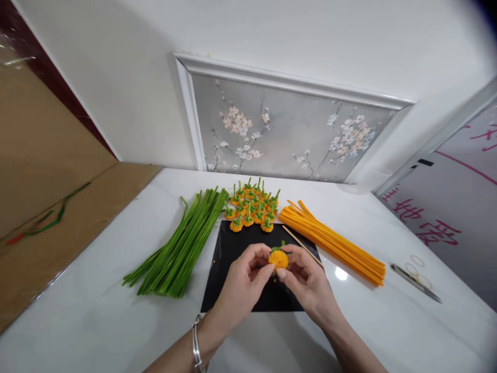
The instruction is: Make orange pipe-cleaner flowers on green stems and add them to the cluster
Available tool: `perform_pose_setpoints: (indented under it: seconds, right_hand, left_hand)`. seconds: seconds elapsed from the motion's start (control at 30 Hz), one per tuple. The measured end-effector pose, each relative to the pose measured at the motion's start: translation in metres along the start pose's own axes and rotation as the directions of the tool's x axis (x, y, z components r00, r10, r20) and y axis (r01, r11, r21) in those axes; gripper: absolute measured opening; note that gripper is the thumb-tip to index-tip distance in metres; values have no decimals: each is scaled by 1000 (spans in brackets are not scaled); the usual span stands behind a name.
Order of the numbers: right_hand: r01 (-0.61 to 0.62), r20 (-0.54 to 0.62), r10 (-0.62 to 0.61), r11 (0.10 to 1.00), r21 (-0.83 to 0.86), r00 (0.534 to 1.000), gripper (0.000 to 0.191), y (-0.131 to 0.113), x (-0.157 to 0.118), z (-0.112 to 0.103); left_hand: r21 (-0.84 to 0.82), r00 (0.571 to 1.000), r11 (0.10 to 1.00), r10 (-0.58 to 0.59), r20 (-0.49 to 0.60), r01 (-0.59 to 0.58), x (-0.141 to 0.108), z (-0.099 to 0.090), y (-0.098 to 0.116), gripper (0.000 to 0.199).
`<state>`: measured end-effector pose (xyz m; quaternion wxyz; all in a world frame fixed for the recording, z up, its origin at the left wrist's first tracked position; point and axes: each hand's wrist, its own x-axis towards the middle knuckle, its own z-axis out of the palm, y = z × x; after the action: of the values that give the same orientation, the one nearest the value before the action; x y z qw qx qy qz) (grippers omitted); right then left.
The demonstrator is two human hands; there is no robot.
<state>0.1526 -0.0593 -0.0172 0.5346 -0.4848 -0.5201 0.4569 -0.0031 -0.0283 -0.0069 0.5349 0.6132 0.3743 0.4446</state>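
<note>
A silver bracelet (196,344) circles the left wrist; both forearms are cut off below. The left hand (243,285) and right hand (312,285) pinch a round, orange, scalloped flower (278,258) with a green stem tip over a black mat (236,246), hiding part of the mat; some fingertips behind the flower are hidden. Around them: green stems (178,254) left; a thin stick (303,247), orange stems (334,243) and a slim metal tool (417,283), exact kind unclear, right. Beyond are clustered similar flowers (248,221), then a blossom-patterned panel (287,129).
</note>
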Motion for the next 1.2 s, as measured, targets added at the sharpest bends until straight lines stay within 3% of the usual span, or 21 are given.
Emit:
perform_pose_setpoints:
  seconds: [0.17, 0.27, 0.47, 0.6, 0.73, 0.9, 1.2]
  right_hand:
    - [143, 32, -140, 964, -225, 990, 25, 0, 1, -3]
    - [179, 45, -174, 953, -245, 984, 15, -5, 2, -3]
    - [-26, -32, 23, 997, -70, 999, 25, -10, 3, 3]
    - [-101, -74, 102, 995, 25, 992, 33, -11, 4, 3]
    - [-122, -108, 136, 984, 126, 985, 37, -8, 5, 1]
    - [-136, -82, 151, 978, 161, 985, 33, -6, 4, 3]
    - [-191, -38, 198, 971, 144, 979, 33, -5, 4, 5]
  left_hand:
    - [140, 999, 990, 31, 15, -33, -2, -1, -2, 15]
    - [189, 998, 980, 53, 31, -58, -4, -1, -2, 17]
    - [206, 997, 975, 78, 28, -83, -8, 1, 1, 15]
    - [170, 998, 983, 70, 2, -70, -8, 4, 0, 16]
    - [81, 1000, 997, 21, -16, -20, -6, 6, -1, 29]
    - [121, 1000, 993, 5, 9, -6, -4, 5, 1, 9]
    - [154, 999, 988, 29, -27, -24, -5, 5, 2, 5]
